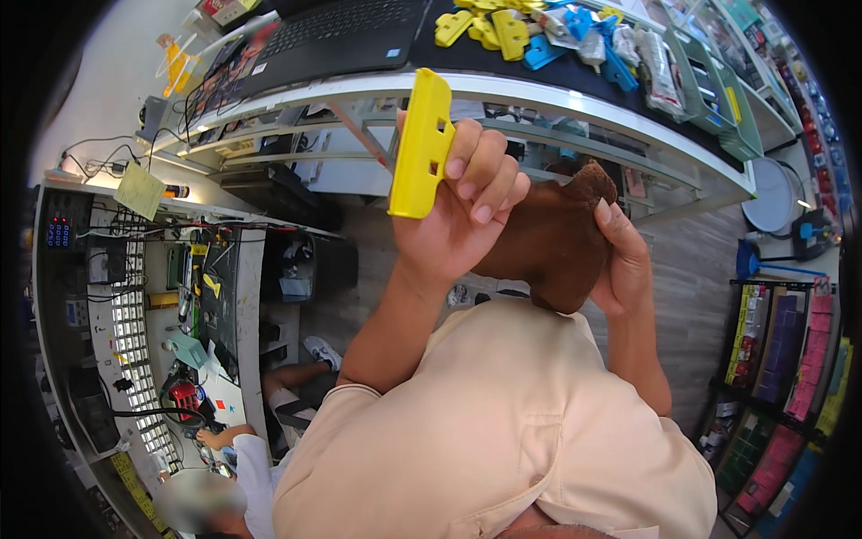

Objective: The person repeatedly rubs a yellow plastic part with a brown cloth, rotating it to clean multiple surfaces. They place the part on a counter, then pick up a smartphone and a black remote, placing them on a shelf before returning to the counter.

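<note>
The left hand (458, 211) grips a yellow plastic holder (419, 144), empty, while the right hand (624, 260) clutches a brown cloth (548, 242).

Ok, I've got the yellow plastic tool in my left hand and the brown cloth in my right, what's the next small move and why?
Probably bring the brown cloth up onto the yellow tool. The left hand holds the tool upright, its upper end bare, while the right hand pinches the cloth just beside it, below the bare end.

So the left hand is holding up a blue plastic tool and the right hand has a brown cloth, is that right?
Not quite: in the head view the plastic tool in the left hand is yellow, not blue. The right hand does hold the brown cloth.
</note>
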Motion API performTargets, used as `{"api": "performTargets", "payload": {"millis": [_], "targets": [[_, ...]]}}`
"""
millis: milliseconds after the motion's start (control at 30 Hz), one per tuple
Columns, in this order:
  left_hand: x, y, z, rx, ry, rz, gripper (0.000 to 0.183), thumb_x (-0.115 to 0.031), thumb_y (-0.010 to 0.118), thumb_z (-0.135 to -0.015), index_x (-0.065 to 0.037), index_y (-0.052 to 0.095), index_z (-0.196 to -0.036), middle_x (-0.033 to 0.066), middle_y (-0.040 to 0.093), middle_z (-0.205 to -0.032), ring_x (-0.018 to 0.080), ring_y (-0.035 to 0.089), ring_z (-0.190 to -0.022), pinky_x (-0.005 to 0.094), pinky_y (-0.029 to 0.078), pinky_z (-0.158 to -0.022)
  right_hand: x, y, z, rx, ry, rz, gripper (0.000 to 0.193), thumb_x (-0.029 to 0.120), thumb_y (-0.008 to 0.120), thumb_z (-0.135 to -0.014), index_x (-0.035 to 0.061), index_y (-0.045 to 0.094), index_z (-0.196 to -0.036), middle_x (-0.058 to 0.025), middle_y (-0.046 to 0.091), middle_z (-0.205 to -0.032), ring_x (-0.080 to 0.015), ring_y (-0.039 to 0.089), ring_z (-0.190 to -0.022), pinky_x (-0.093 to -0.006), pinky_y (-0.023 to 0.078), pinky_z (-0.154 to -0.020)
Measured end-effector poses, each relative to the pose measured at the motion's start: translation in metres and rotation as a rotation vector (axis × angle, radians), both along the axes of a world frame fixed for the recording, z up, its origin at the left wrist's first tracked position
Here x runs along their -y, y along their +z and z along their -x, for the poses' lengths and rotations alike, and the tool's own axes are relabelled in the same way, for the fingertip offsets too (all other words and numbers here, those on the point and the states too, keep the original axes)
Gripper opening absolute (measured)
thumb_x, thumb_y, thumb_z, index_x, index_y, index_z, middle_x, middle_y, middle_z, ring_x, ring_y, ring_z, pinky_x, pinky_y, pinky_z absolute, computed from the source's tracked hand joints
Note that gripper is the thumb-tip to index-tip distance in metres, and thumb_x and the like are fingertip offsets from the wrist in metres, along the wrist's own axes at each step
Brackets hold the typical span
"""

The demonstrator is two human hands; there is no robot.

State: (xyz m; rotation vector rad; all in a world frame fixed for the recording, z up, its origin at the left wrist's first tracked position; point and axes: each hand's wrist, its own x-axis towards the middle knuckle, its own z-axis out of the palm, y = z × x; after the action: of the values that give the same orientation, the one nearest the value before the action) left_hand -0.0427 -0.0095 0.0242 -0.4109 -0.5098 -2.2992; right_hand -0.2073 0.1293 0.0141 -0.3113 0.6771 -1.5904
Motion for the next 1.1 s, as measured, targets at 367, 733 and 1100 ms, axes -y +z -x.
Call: {"api": "performTargets", "payload": {"millis": [367,733,1100], "targets": [[-0.082,0.012,0.158,0.109,-0.027,-0.036,0.052,-0.054,0.037,-0.11,-0.012,0.05,-0.081,0.0008,0.039,-0.061,0.0126,0.041,-0.054,0.0303,0.04,-0.069,-0.045,0.041,0.12,-0.187,-0.215,0.279,0.038,0.03,0.058,-0.108,-0.0003,0.065,-0.131,-0.0059,0.072,-0.112,-0.0108,0.068,-0.098,-0.0263,0.055,-0.089],[-0.13,0.01,0.243,0.824,1.013,0.787,0.037,-0.038,0.051,-0.111,-0.01,0.046,-0.087,-0.0056,0.045,-0.08,0.0018,0.038,-0.075,0.0222,0.034,-0.063,-0.048,0.041,0.182,-0.81,-0.56,0.399,0.014,0.013,0.078,-0.095,0.0016,0.069,-0.098,0.0039,0.066,-0.087,-0.0018,0.055,-0.075,-0.0202,0.047,-0.066],[-0.146,0.015,0.268,0.945,1.003,0.846,0.036,-0.036,0.047,-0.113,-0.009,0.047,-0.088,-0.0057,0.043,-0.08,0.0022,0.039,-0.074,0.0213,0.034,-0.063,-0.048,0.049,0.205,-0.565,-0.495,0.334,0.018,0.016,0.077,-0.096,0.0012,0.066,-0.095,0.0021,0.064,-0.078,-0.0035,0.053,-0.072,-0.0215,0.045,-0.065]]}}
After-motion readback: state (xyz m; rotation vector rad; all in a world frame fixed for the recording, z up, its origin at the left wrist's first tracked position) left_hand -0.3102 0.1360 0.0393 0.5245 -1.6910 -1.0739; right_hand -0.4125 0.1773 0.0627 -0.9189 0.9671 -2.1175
